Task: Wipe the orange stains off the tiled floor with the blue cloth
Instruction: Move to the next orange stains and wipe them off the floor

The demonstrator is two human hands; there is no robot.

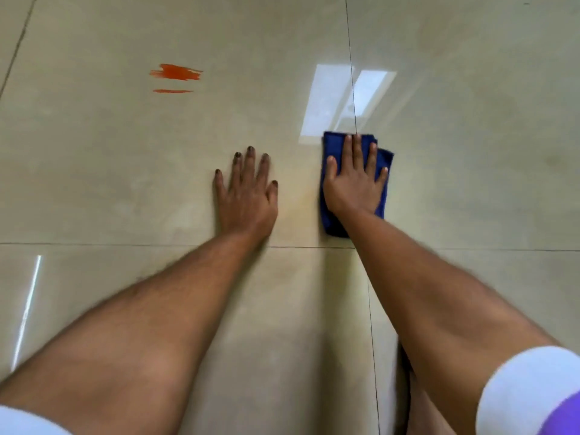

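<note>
A folded blue cloth (329, 146) lies flat on the glossy beige tiled floor (94, 183), right of centre. My right hand (356, 180) presses down on it, fingers spread over its top. My left hand (248, 193) rests flat on the bare tile just left of the cloth, fingers apart, holding nothing. An orange stain (175, 72) of smeared streaks sits far up to the left, with a thinner orange streak (172, 91) just below it. Both are well away from the cloth. A faint yellowish haze shows on the tile between my hands.
Dark grout lines cross the floor: one runs sideways (125, 244) just below my wrists, another runs lengthwise (353, 89) under the cloth. A bright window reflection (326, 102) glares beyond the cloth. White sleeves show at the bottom corners.
</note>
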